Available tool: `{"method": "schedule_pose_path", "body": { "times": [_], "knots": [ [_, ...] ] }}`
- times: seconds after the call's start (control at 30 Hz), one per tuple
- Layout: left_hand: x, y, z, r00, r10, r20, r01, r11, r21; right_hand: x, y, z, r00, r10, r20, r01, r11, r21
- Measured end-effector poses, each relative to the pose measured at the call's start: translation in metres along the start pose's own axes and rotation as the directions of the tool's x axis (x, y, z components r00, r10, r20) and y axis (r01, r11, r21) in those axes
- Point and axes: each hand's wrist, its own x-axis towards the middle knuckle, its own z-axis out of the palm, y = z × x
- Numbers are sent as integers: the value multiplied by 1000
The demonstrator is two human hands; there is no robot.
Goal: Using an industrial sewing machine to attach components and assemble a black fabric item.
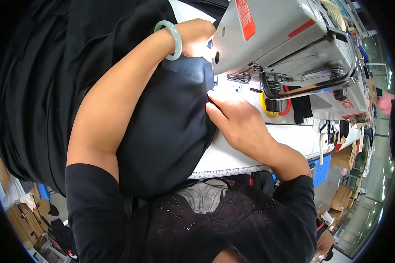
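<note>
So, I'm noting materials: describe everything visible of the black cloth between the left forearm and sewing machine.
The black cloth looks smooth, with a faint sheen near its lit far end. It lies in loose folds on the white tabletop, its near part reaching past the ruled edge. Its right edge runs close to the sewing machine, where the right hand touches it. The left hand is at its far end, partly hidden; the left forearm crosses above its left side.
</note>
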Motion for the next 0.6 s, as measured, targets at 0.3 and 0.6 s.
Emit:
{"method": "schedule_pose_path", "body": {
  "times": [0.3, 0.6],
  "knots": [
    [0, 3, -5, 995, -36, 91, 39, 999, -34, -1, -5, -2, 998, -58, -32, 56, 998, -41],
    [0, 14, -14, 978, -185, 94, 189, 981, -35, -1, -4, 1, 994, -106, -27, 104, 993, -63]
  ]
}}
